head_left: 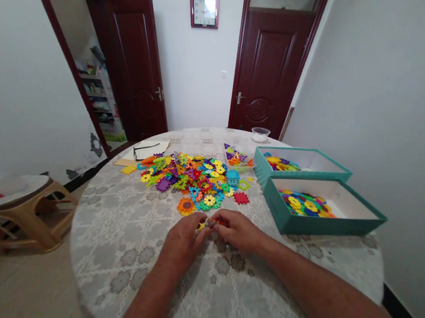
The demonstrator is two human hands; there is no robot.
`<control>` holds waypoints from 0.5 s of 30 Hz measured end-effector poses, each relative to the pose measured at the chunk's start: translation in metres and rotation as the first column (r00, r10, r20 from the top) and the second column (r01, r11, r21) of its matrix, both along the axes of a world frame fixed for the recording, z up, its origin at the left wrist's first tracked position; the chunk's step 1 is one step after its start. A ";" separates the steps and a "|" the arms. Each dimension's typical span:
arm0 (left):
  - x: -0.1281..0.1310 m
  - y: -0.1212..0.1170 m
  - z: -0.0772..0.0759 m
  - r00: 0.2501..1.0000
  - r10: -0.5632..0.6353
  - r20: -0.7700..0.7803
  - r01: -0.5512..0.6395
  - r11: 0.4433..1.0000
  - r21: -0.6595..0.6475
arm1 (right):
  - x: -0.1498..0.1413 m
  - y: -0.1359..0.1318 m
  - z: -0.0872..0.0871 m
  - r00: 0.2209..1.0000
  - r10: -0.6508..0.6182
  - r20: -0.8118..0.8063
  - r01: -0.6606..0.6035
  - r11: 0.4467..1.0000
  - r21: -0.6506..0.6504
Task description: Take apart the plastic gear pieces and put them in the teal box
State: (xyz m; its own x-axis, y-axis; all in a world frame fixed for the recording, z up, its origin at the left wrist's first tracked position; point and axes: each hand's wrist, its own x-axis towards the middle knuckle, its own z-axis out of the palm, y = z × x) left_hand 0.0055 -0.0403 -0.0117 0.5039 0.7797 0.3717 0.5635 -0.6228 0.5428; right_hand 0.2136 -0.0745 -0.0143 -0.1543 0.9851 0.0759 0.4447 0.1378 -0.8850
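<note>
Close together at the table's middle, both my hands are closed with fingertips nearly meeting. My left hand (184, 240) pinches a small yellow plastic piece (201, 226), mostly hidden by the fingers. In my right hand (239, 228) is an orange-red plastic piece (219, 223), also largely covered. Whether the two pieces are joined I cannot tell. Just beyond my fingers spreads a heap of colourful interlocking plastic pieces (199, 174). An orange flower-shaped piece (185, 206) and a red square piece (242, 198) lie at its near edge.
Two teal boxes, a near one (328, 227) and a far one (303, 147), hold more pieces at the right. Behind the heap stand a clear tray (241, 167) of small pieces and a clear bowl (260, 133). Black-framed glasses (146, 147) rest on paper at the back left.
</note>
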 end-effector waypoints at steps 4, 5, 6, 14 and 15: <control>-0.008 0.002 0.003 0.990 0.127 -0.068 -0.125 0.992 0.031 | 0.014 0.017 0.018 0.992 -0.003 0.127 0.018 0.993 -0.114; -0.010 0.002 0.004 0.984 0.147 -0.097 -0.145 0.989 0.026 | 0.019 0.025 0.024 0.986 -0.012 0.168 0.037 0.989 -0.144; -0.012 0.002 0.005 0.979 0.164 -0.123 -0.163 0.986 0.020 | 0.024 0.034 0.031 0.977 -0.040 0.210 0.073 0.986 -0.149; -0.020 -0.002 0.008 0.950 0.195 -0.246 -0.210 0.977 -0.037 | 0.078 0.123 0.085 0.764 -0.601 0.236 0.512 0.786 0.345; -0.021 -0.002 0.008 0.948 0.197 -0.249 -0.212 0.977 -0.034 | 0.082 0.129 0.085 0.729 -0.648 0.221 0.542 0.743 0.392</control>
State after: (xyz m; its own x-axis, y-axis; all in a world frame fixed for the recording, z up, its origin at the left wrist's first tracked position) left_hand -0.0160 -0.0419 -0.0040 0.4006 0.8924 0.2078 0.7945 -0.4512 0.4064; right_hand 0.2953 0.0545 0.0706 0.3901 0.8196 0.4196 0.7688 -0.0392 -0.6383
